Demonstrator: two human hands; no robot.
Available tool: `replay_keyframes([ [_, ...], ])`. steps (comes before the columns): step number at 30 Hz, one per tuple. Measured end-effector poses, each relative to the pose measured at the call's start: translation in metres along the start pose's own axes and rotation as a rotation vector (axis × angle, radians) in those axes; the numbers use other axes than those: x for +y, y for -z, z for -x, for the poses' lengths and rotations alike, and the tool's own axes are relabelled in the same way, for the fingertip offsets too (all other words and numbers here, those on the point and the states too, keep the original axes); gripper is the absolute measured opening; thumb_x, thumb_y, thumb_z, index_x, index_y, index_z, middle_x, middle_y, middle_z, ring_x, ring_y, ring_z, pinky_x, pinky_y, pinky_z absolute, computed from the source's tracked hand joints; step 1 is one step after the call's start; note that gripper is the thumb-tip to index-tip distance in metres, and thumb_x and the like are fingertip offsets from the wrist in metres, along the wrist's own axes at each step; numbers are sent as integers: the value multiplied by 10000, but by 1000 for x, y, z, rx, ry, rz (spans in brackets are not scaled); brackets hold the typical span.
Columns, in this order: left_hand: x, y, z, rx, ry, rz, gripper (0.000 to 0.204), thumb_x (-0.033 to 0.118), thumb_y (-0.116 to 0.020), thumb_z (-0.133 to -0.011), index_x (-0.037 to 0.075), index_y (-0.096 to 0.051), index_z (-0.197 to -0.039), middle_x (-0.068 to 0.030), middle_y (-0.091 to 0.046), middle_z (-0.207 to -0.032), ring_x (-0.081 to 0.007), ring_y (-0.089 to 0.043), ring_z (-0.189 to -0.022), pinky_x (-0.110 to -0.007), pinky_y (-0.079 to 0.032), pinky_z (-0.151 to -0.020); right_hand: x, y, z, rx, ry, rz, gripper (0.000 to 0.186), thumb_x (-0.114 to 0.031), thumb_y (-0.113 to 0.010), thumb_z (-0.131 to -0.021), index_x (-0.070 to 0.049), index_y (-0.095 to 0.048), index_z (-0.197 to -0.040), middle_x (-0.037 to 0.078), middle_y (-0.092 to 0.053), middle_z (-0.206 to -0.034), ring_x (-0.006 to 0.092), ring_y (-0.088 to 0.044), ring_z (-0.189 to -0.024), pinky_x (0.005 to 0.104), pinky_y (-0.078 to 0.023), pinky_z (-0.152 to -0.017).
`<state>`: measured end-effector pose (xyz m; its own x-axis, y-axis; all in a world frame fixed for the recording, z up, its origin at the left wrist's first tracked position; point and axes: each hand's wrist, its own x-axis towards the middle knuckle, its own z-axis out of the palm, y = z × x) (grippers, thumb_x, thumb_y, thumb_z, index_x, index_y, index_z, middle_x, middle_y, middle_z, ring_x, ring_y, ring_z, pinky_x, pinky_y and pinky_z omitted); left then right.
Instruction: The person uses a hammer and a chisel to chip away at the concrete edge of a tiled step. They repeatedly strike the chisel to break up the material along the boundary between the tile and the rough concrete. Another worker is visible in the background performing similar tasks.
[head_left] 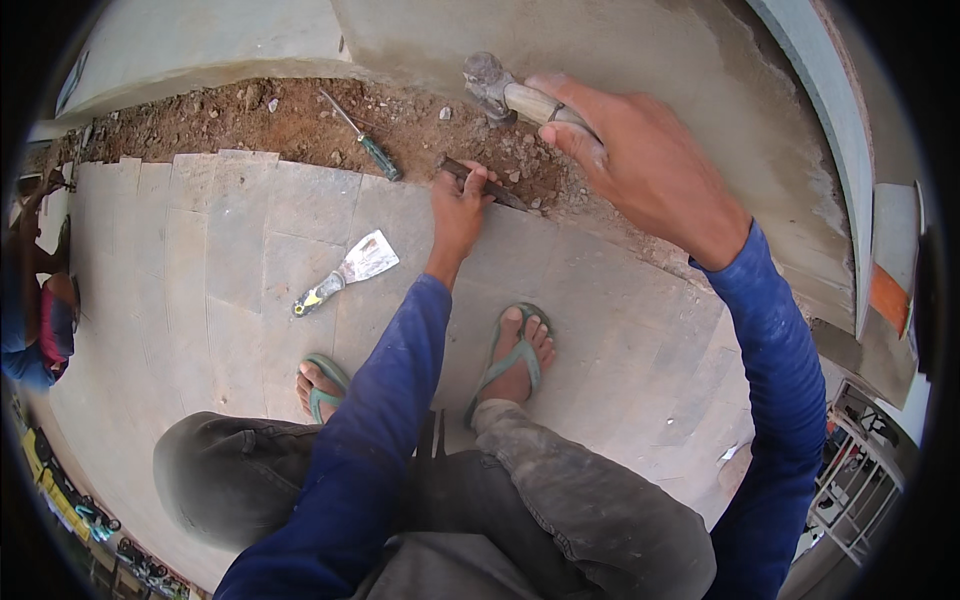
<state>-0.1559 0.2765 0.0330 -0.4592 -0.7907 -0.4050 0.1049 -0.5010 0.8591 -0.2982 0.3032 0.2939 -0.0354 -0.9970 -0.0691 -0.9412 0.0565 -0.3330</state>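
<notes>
My left hand (pixel 462 212) is closed around a dark metal chisel (pixel 508 195), which slants down to the right with its tip at the broken edge of the paving. In my right hand (pixel 650 150) is a hammer (pixel 490 85), gripped by its pale wooden handle close to the head. The hammer head is raised above and beyond the chisel, apart from it. Left of my left hand, a screwdriver (pixel 378 155) with a green handle lies partly on the dirt. A putty knife (pixel 350 272) with a white-smeared blade rests on the tiles.
A strip of dirt and rubble (pixel 230 115) runs between the tiled floor (pixel 240 230) and the concrete wall (pixel 620 45). My sandalled feet (pixel 515 365) stand on the tiles. Another person (pixel 40 320) is at the far left. A metal rack (pixel 860 485) stands at right.
</notes>
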Motion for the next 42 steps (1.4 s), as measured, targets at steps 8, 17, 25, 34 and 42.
replay_keyframes([
  [8,13,-10,-3,-171,-148,-123,222,221,-628,-1002,38,-596,-1125,-52,-698,-942,-146,-676,-896,-303,-546,-768,-23,26,35,-3,-214,-34,380,-227,-596,-985,-47,-581,-1319,212,-678,-1129,420,-633,-981,448,-491,-854],
  [17,58,-63,-14,-582,-336,-808,317,307,-659,-944,30,-675,-1098,-231,-671,-883,-393,-646,-828,-449,-493,-769,-20,-8,146,379,-692,-331,442,-287,-578,-1012,-41,-546,-1377,219,-675,-1179,299,-666,-1032,371,-483,-921],
  [25,52,-123,-35,-1065,-385,-1143,324,297,-624,-952,11,-654,-1101,-198,-693,-974,-343,-664,-941,-442,-491,-859,20,-52,225,515,-1094,-782,530,-386,-549,-1033,-24,-507,-1418,46,-600,-852,95,-540,-683,242,-442,-609],
  [34,42,-168,-51,-1310,-77,-1425,259,272,-576,-960,40,-665,-1034,-104,-696,-943,-236,-653,-963,-407,-489,-896,82,-64,208,735,-967,-1027,514,-341,-555,-1038,-32,-486,-1444,-28,-490,-724,40,-412,-567,203,-348,-509],
  [42,41,-170,-60,-1381,-46,-1370,265,286,-582,-961,40,-669,-1004,-92,-689,-945,-234,-645,-961,-410,-471,-918,130,-75,198,488,-1139,-1134,614,-405,-585,-1015,-88,-411,-1512,-8,-505,-760,60,-418,-518,229,-351,-441],
])
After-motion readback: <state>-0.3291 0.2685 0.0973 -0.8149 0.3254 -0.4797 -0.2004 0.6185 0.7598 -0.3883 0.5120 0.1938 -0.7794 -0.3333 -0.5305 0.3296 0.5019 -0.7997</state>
